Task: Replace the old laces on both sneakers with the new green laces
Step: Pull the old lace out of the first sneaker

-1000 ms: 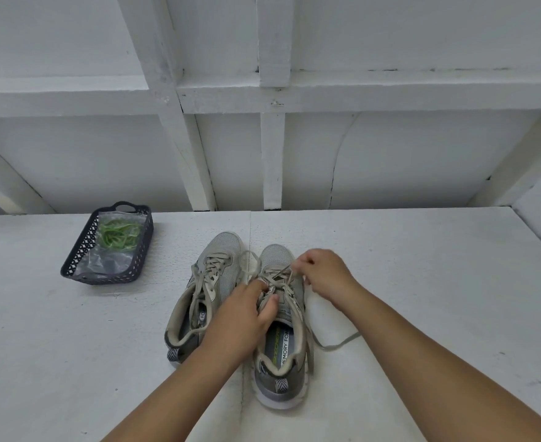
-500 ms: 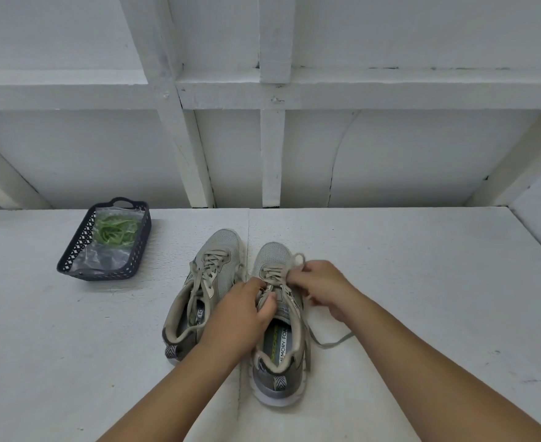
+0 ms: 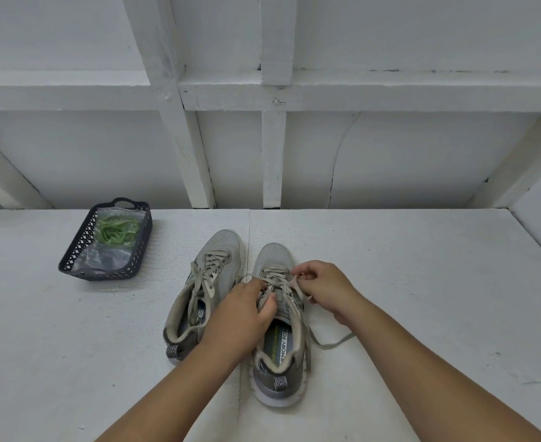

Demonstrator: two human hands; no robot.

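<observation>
Grey lace (image 3: pixel 277 282) on the right sneaker (image 3: pixel 280 317), mid-table: limp and light. Right hand (image 3: pixel 321 290) pinches a strand at the eyelets, left hand (image 3: pixel 242 317) grips the tongue. Green laces (image 3: pixel 116 231) wait bagged in the basket (image 3: pixel 78 250).

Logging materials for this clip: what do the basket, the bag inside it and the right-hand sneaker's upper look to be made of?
Basket: dark moulded plastic, judging by its regular lattice walls and matt look. Bag: thin clear plastic film, glossy and crinkled, green laces showing through. Right sneaker: grey knit or mesh fabric upper, by its fine dotted weave; exact fibre unclear.
</observation>
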